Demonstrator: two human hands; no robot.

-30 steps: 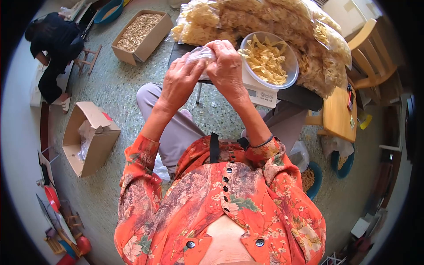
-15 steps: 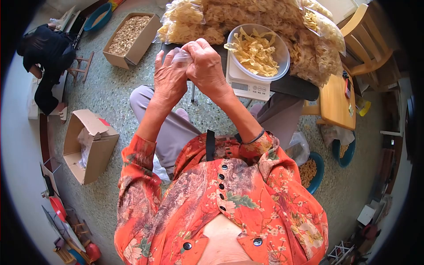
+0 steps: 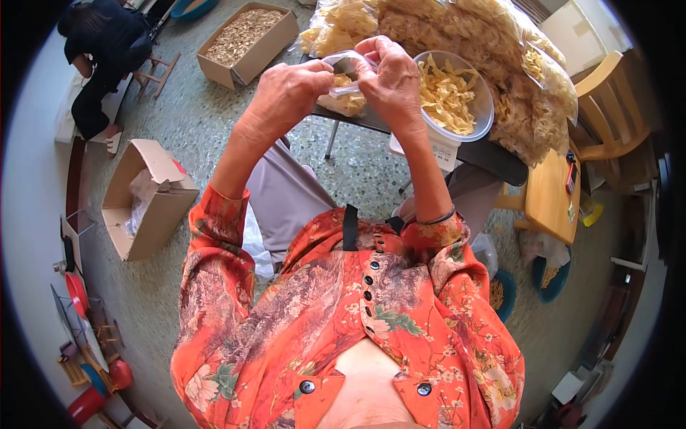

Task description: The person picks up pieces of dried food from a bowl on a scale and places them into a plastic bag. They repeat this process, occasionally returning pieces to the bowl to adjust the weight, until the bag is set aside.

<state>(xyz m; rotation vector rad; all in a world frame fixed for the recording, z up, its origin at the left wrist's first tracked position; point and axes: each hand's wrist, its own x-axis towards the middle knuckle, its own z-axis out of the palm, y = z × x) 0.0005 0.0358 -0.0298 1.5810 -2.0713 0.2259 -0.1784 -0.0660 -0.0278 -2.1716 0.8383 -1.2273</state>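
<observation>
Thin, clear plastic bag (image 3: 346, 90), its mouth gaping between my pinching fingers (image 3: 313, 73); yellow pieces (image 3: 344, 105) show below them, inside or through the film, can't tell.

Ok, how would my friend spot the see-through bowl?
Find the huge heap of bags up top. Beside it, by the right hand, a round bowl sits on a white scale. It's wide open, its yellow strips loose, not bagged.

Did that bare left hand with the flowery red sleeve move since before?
Yes: in this view, the left hand has moved forward, closer to the rectangular brown cardboard box of tan chips.
</observation>
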